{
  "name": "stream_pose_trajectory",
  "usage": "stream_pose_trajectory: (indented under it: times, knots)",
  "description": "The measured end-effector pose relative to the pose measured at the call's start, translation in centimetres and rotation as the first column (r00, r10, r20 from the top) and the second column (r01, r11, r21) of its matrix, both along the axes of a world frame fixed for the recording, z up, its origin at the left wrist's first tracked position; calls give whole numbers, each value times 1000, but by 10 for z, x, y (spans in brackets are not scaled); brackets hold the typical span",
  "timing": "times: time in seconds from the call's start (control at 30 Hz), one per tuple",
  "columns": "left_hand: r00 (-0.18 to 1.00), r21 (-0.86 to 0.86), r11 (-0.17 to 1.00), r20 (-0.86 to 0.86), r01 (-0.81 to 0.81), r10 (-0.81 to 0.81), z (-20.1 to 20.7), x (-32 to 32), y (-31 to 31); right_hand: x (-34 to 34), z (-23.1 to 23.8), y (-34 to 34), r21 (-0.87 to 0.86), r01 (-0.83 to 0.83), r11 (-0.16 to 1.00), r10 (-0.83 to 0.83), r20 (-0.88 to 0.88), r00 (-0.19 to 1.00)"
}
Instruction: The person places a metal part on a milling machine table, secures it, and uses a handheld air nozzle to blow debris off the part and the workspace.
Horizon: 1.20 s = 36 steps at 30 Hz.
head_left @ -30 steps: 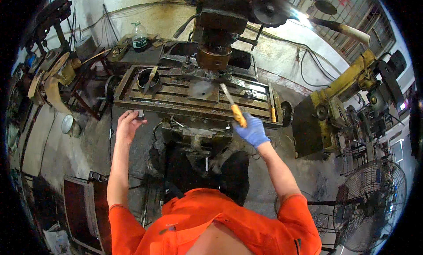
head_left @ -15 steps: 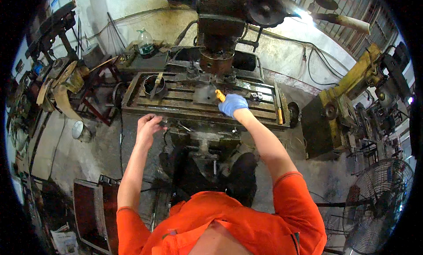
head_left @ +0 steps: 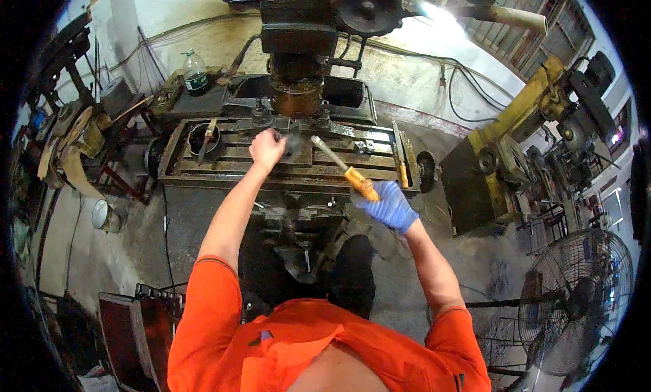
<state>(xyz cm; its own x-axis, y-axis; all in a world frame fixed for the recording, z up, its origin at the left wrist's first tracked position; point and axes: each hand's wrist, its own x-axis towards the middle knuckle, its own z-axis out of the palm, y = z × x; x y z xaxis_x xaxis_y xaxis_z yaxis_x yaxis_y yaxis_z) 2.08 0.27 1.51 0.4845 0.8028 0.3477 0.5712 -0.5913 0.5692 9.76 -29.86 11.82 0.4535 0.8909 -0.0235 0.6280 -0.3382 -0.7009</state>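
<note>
My right hand (head_left: 388,205), in a blue glove, is closed around the yellow handle of a tool with a straight metal shaft (head_left: 330,152). The tool slants up and left over the front of the slotted machine table (head_left: 230,172); its exact kind is unclear. Bare and with curled fingers, my left hand (head_left: 267,149) is over the table beside a grey metal plate (head_left: 298,147). Whatever is between its fingertips is too small to make out. Just beyond the plate, the milling machine's head (head_left: 296,97) hangs over the table.
A dark pot (head_left: 205,142) with a brush in it stands at the table's left. Small metal blocks (head_left: 364,147) and a long yellow-handled tool (head_left: 403,168) lie at its right. A bottle (head_left: 195,73) stands behind left; a caged fan (head_left: 575,300) is at my right.
My left hand has moved up and inward, over the table beside the plate. My right hand has drawn back toward me with the yellow-handled tool. The view has shifted slightly.
</note>
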Motion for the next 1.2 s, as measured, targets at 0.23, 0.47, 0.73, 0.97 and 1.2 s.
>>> stream_pose_trajectory:
  times: [0.23, 0.47, 0.73, 0.97, 1.2]
  knots:
    - [950, -92, 951, -82, 295, -303, -5, -4, 22, 50, -106, 51, 164, -3, 986, 43, -241, 970]
    - [903, 209, 905, -309, 371, -298, -1, -8, 24, 30, -167, 62, -231, 206, 951, -158, 213, 964]
    - [926, 258, 891, -144, 375, -348, -30, 29, 35, 33, -162, -2, -57, 292, 955, -294, -23, 956]
    - [960, 252, 928, -129, 275, -250, -25, 46, 25, 58, -125, -43, 145, 358, 922, -355, -49, 934]
    - [992, 89, 994, -114, 63, -52, -21, 45, 32, 108, 97, -21, 691, 206, 693, -553, 326, 767]
